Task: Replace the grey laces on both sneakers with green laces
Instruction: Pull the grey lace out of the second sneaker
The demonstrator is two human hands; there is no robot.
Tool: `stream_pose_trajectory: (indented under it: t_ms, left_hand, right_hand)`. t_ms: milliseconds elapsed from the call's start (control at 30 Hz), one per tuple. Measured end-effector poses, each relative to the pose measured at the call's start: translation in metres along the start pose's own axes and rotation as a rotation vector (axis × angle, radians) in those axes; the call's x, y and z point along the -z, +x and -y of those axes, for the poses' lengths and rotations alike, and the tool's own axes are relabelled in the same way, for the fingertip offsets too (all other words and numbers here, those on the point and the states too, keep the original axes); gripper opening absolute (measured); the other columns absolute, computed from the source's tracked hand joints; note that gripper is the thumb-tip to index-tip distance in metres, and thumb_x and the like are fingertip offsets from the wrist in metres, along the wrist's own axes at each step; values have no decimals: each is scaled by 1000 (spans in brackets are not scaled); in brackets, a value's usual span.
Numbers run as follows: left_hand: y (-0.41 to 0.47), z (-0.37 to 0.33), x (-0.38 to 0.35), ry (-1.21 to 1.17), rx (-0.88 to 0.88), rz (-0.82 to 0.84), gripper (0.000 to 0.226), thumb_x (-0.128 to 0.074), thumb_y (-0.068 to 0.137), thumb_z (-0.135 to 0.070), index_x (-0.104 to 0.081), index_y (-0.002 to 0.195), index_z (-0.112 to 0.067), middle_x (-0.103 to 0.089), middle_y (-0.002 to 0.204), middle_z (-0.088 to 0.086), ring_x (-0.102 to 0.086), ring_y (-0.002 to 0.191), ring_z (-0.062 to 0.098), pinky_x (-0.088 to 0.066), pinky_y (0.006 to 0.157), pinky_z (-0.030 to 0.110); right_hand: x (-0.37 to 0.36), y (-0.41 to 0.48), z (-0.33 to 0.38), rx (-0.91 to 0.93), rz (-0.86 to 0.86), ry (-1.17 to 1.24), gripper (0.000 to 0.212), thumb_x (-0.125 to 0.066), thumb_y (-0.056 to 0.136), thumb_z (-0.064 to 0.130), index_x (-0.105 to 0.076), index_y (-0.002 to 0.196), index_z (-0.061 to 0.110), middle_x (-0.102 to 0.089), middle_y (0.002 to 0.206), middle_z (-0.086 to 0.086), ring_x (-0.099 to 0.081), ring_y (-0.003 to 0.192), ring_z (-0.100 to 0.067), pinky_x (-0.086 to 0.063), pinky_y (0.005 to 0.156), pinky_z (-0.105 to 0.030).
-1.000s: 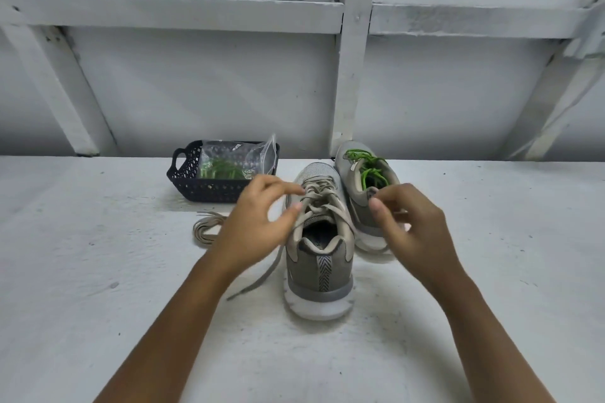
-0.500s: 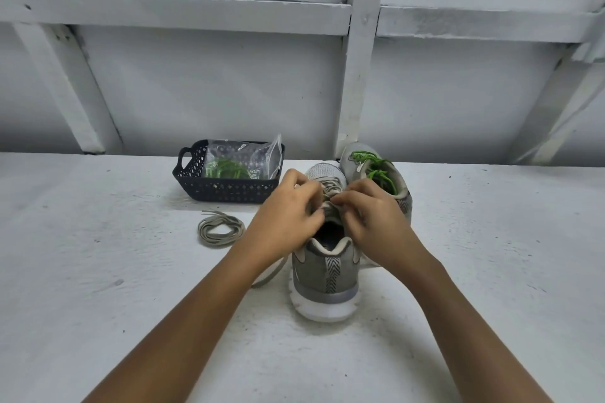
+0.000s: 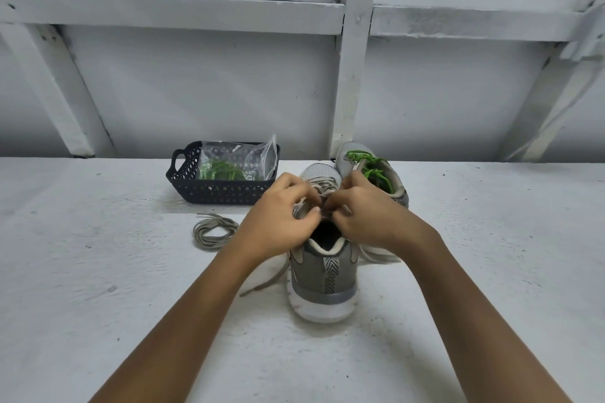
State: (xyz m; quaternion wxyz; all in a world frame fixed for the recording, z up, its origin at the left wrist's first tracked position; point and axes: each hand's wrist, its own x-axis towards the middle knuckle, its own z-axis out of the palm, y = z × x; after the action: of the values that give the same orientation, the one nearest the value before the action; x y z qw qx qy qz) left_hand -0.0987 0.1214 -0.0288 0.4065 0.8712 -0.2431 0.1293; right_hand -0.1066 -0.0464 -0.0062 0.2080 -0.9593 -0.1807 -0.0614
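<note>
A grey sneaker (image 3: 324,275) stands heel toward me in the middle of the table, laced with a grey lace (image 3: 322,186). My left hand (image 3: 278,219) and my right hand (image 3: 363,209) meet over its tongue, fingers curled and pinching the grey lace near the top eyelets. One loose lace end (image 3: 265,281) trails left of the shoe. Behind and to the right stands the second sneaker (image 3: 347,157), laced in green (image 3: 373,170). A coiled grey lace (image 3: 214,231) lies to the left.
A black plastic basket (image 3: 212,191) at the back left holds a clear bag (image 3: 235,163) with green laces inside. The white table (image 3: 98,271) ends at a white wall with beams close behind the shoes.
Both hands came together from apart onto the near sneaker's lacing and now pinch the grey lace at its top. The view shifted slightly; the shoes have not moved.
</note>
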Motion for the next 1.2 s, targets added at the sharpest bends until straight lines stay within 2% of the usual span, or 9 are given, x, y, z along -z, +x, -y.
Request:
stream_pose_trajectory:
  t_ms: [200,433,600,667,767,867,1000,1100,1200]
  left_hand:
    - [2,4,5,72,22,153,9,-62,80,-23,-62,89,-25,-41,99,-11,-52,87,11,-45,85,36]
    - [-1,-1,-14,-1,44,-118,12,-60,88,-25,-53,79,-25,-47,95,-5,-53,82,11,-43,74,27]
    - [5,-8,-13,-471,342,-350,40,-44,97,-40,-60,71,-15,-64,79,13,-64,80,30,-53,75,44]
    - [5,-8,-8,-729,437,-374,40,-42,98,-40,-61,72,-16,-65,78,11,-66,79,24,-53,77,44]
    - [6,-7,6,-1022,386,-336,41,-36,100,-37,-61,75,-15,-66,74,5,-65,75,15,-50,72,34]
    - [1,-1,24,-1209,251,-236,45,-34,99,-37,-59,73,-10,-58,55,4,-65,60,20,-54,60,29]
    - [-11,11,48,-822,113,64,25,-49,88,-26,-57,77,-5,-54,52,-1,-55,50,15,-49,54,23]
    - [-21,17,64,-348,145,397,7,-63,88,-18,-66,81,-19,-61,63,-4,-60,61,11,-48,63,23]
    - [-28,14,68,130,248,733,15,-72,78,-45,-66,90,-39,-66,82,-15,-63,81,6,-53,80,31]
  right_hand:
    - [-5,-3,-4,-24,-76,120,10,-50,86,20,-50,78,25,-32,85,14,-41,77,-3,-28,64,-21]
    - [-9,-8,-7,-79,-88,313,21,-58,82,17,-45,71,29,-37,88,8,-43,75,4,-31,66,-4]
    - [-14,-10,-7,-65,-188,321,22,-62,85,19,-47,72,28,-38,84,12,-45,71,4,-33,66,-1]
    - [-17,-10,-7,-67,-245,337,24,-60,85,17,-46,68,25,-41,81,9,-45,68,4,-34,64,-3]
    - [-15,-8,-9,-128,-342,488,23,-59,86,13,-48,68,22,-53,78,3,-47,64,0,-36,62,-12]
    - [-4,-9,-10,-195,-402,906,22,-55,91,8,-50,71,16,-62,71,-5,-56,66,-15,-44,68,-30]
    - [17,-19,-17,-38,-293,1474,14,-45,94,7,-48,81,11,-58,56,-3,-57,50,-16,-53,56,-29]
    - [31,-28,-29,-14,-84,1368,28,-47,92,34,-61,88,10,-55,54,-6,-47,38,-17,-46,45,-23]
    - [41,-36,-36,-74,104,1103,66,-29,87,61,-73,84,12,-54,47,-9,-50,38,-21,-46,49,-26]
